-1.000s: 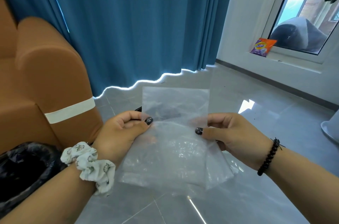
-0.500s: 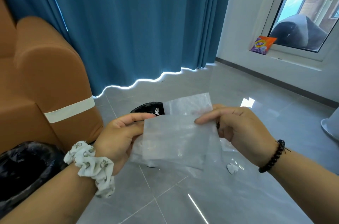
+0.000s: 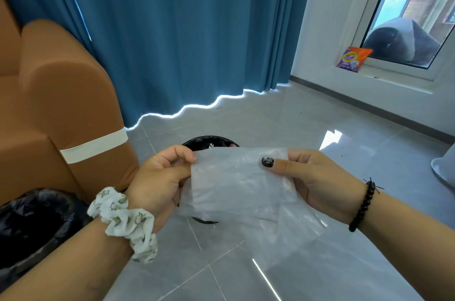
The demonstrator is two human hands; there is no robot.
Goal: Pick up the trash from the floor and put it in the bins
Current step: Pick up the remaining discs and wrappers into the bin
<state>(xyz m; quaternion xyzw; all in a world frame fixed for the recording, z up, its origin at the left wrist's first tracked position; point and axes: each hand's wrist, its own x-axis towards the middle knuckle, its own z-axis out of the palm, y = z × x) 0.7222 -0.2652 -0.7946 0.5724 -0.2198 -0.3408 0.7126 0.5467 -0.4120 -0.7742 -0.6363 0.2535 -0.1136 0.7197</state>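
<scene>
The grey tiled floor [image 3: 344,177] spreads beneath both hands, and the brown sofa [image 3: 61,103] stands beyond the left hand, off to its outer side. A black-lined bin [image 3: 32,229] sits just outside the left wrist; a second bin [image 3: 209,141] lies directly below and beyond the hands, mostly hidden behind what they hold. That is a clear plastic bag [image 3: 236,185], folded over on itself and stretched between the two hands. The left hand [image 3: 160,177] pinches its left edge between thumb and fingers; the right hand [image 3: 317,177] grips the right edge, thumb pressed on the front. The step appears to be compacting the bag before disposal. Next, it likely needs lowering over the bin below and releasing.
</scene>
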